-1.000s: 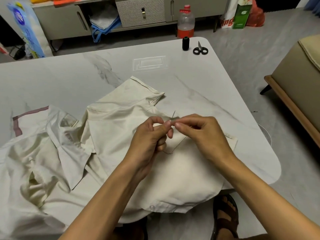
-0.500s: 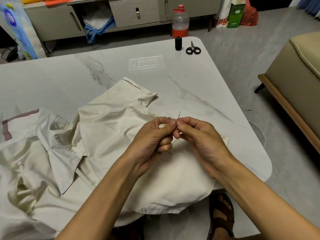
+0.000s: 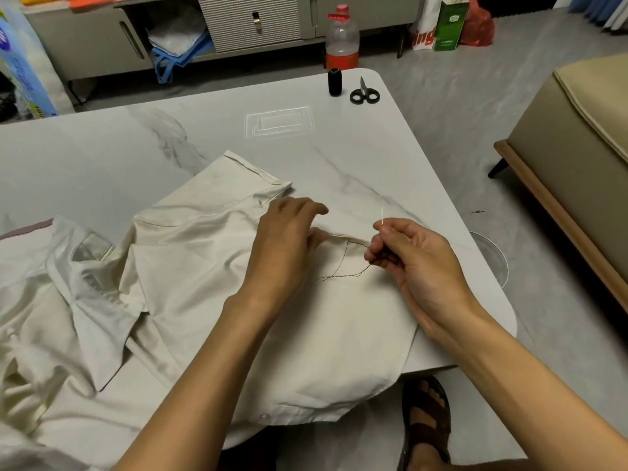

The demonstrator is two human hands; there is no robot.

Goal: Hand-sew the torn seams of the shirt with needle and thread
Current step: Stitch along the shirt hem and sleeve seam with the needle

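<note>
Head view: marble table, grey floor; needle pointing away, pinched in right hand; left hand spread on shirt.

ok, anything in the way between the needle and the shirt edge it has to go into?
Nothing visible. The right hand pinches the needle close by the shirt edge. The left hand rests on the cloth to one side; only loose thread lies between them.
</note>
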